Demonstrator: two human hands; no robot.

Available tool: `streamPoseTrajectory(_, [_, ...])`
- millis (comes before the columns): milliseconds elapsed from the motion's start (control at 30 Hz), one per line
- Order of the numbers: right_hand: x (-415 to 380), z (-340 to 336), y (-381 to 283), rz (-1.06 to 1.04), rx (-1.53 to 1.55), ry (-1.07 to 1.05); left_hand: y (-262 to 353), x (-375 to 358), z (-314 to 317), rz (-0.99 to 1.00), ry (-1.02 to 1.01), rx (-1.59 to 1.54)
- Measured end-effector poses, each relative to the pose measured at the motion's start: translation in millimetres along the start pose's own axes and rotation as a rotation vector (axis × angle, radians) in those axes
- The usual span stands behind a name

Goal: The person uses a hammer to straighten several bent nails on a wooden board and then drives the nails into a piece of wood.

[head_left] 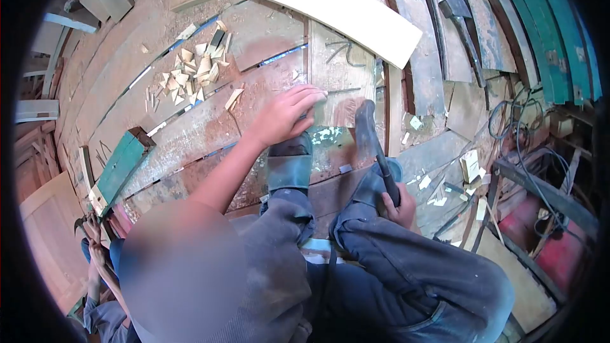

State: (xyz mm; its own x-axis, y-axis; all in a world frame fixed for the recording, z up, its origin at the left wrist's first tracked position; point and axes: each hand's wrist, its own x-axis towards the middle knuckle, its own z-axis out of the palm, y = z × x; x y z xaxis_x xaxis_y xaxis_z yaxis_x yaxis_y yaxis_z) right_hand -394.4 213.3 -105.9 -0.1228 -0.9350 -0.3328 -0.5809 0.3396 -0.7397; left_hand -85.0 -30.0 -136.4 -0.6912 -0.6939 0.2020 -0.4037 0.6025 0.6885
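Observation:
My right hand is wrapped round the dark handle of a hammer, whose head is raised a little above the wooden floor, right of centre. My left hand is closed at the near end of a thin metal rod, which lies over a worn board; the fingertips seem pressed on it. Several bent nails or rods lie on the same board, just beyond. Between my hands there is a reddish scraped patch on the wood.
A pale plank lies across the top. Wood chips are piled at the upper left, a green block below them. At the right lie an axe and cables. Another person's hands show at lower left.

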Motion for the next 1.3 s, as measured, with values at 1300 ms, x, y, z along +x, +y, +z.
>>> streamPoseTrajectory(1300, [-41.6, -20.8, 51.1, 0.281, 0.074, 0.128, -74.5, 418.9, -61.6, 0.825, -0.580, 0.967])
